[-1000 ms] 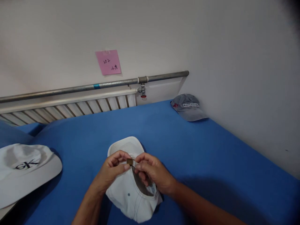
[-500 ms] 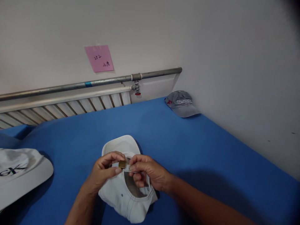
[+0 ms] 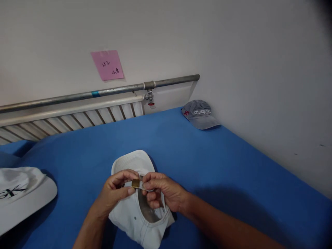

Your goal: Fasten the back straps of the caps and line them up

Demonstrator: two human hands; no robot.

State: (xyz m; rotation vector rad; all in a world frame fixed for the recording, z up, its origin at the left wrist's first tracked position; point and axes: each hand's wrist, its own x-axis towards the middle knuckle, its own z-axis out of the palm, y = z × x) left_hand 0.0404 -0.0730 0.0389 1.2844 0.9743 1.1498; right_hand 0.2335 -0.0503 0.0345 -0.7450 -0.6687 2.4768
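Note:
A pale white baseball cap (image 3: 127, 211) lies on the blue surface in front of me, its brim pointing away and its back opening toward my right. My left hand (image 3: 116, 188) pinches a brass-coloured buckle (image 3: 135, 183) between thumb and fingers. Close beside it, my right hand (image 3: 163, 190) grips the cap's light fabric strap (image 3: 142, 186), which meets the buckle. Whether the strap passes through the buckle I cannot tell. Both hands are closed above the cap's rear opening.
A white cap with black letters (image 3: 26, 199) sits at the left edge. A grey cap (image 3: 201, 114) rests in the far corner by the wall. Behind the blue surface (image 3: 103, 145) run a metal pipe (image 3: 116, 90) and a white radiator (image 3: 77, 121). A pink note (image 3: 109, 65) hangs above.
The buckle now shows more of its face in my left fingers, and more strap shows by my right fingers. The hands stay nearly in place; the view has shifted slightly.

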